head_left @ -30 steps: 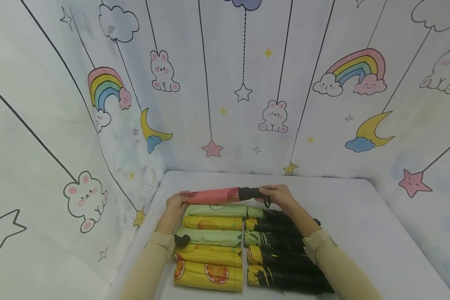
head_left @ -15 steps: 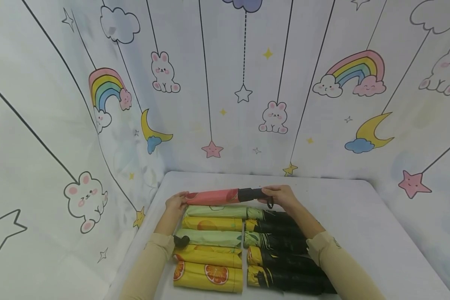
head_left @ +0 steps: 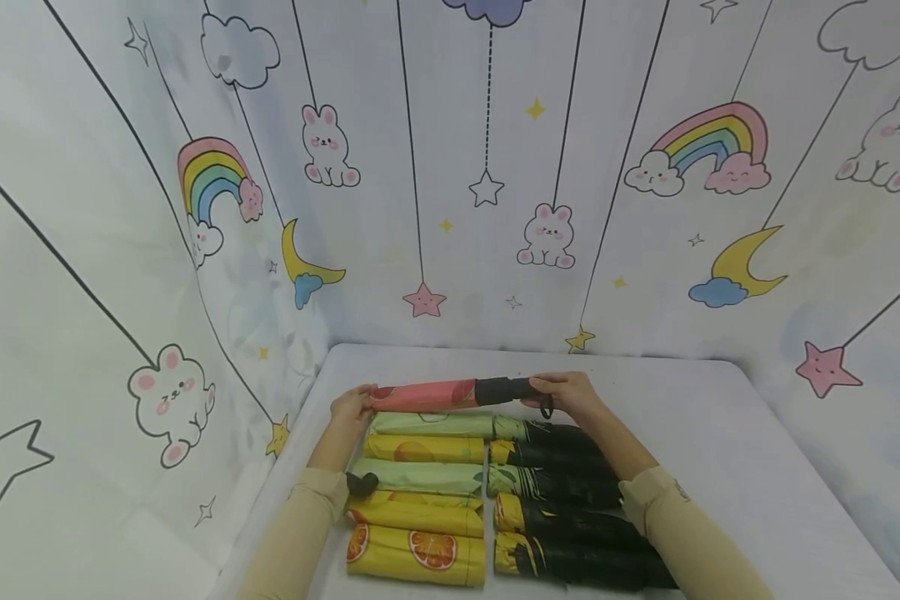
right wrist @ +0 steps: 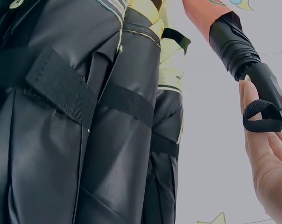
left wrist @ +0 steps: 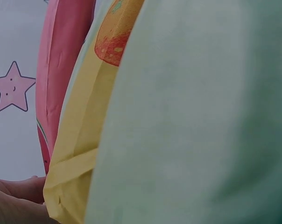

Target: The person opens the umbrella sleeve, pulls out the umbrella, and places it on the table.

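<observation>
A pink-red umbrella sleeve [head_left: 423, 395] with watermelon print lies across the far end of the row, a black umbrella handle [head_left: 521, 389] protruding from its right end. At the sleeve's left end, my left hand [head_left: 352, 403] holds it between thumb and fingers. My right hand [head_left: 570, 394] pinches the black handle, and a wrist loop [right wrist: 262, 116] hangs by its fingers in the right wrist view. The left wrist view shows the pink sleeve [left wrist: 61, 70] beyond a yellow sleeve [left wrist: 85, 107] and a blurred pale green one [left wrist: 178, 116]; only part of that hand shows.
Nearer me, several yellow and green fruit-print sleeves [head_left: 420, 554] lie stacked in a row. Beside them on the right lie several folded black umbrellas [head_left: 570, 554]. A small black knob [head_left: 363, 483] sticks out at the left. White table [head_left: 757, 500]; cartoon-print curtain [head_left: 450, 167] behind.
My right hand has moved slightly right with the black handle, and a little more black shows beyond the sleeve. My left hand has stayed nearly in place.
</observation>
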Tool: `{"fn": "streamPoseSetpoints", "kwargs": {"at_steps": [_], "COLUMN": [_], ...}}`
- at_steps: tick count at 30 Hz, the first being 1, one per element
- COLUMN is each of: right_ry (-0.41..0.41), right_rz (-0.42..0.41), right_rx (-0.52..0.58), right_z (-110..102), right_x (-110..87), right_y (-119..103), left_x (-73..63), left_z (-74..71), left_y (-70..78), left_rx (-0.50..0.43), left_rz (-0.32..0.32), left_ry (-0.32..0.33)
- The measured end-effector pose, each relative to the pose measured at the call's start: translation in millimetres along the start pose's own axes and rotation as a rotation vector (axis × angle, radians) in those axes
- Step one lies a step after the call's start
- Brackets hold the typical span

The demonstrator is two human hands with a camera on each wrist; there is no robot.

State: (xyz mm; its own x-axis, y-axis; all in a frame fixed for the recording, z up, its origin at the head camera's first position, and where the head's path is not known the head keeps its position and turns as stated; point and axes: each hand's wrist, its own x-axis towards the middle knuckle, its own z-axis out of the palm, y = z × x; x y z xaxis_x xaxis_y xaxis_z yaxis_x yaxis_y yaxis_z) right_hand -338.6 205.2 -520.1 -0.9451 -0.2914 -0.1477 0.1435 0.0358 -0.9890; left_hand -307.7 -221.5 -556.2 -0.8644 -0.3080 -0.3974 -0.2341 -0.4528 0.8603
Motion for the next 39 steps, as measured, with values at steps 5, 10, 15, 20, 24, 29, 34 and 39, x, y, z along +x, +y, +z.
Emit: {"fn": "streamPoseSetpoints", "kwargs": {"at_steps": [5, 10, 15, 20, 24, 29, 34, 39], "right_ry": [0.000, -0.012, -0.017, -0.024, -0.028, -0.034, -0.028, -0.024], "right_rz": [0.008, -0.006, 0.001, 0.003, 0.001, -0.008, -0.013, -0.013], "right_rx": [0.003, -0.015, -0.035, -0.049, -0.041, -0.028, -0.021, -0.031], "right_z": [-3, -7, -10, -13, -15, -18, -19, -23], "right_x": [-1.3, -3.9, -6.1, -7.9, -9.0, -8.8, -8.4, -9.4], "right_y": [-1, -3, -3, -3, -4, -4, -4, -3], "left_x": [27.0, 22.9, -4.7, -8.5, -6.5, -2.2, 0.2, 0.5], "left_z": [-11.8, -9.3, 2.0, 1.4, 0.5, -0.3, -3.1, -2.8], "left_y": [-16.4, -15.6, 0.9, 6.7, 5.3, -1.1, -2.8, -2.8], "left_rx": [-0.032, -0.010, 0.018, -0.028, -0.026, 0.005, -0.012, -0.005], "left_rz": [0.040, 0.044, 0.013, -0.014, -0.012, -0.001, -0.002, 0.007], "left_ry": [-0.045, -0.040, -0.003, -0.026, -0.026, 0.011, 0.014, -0.002]}}
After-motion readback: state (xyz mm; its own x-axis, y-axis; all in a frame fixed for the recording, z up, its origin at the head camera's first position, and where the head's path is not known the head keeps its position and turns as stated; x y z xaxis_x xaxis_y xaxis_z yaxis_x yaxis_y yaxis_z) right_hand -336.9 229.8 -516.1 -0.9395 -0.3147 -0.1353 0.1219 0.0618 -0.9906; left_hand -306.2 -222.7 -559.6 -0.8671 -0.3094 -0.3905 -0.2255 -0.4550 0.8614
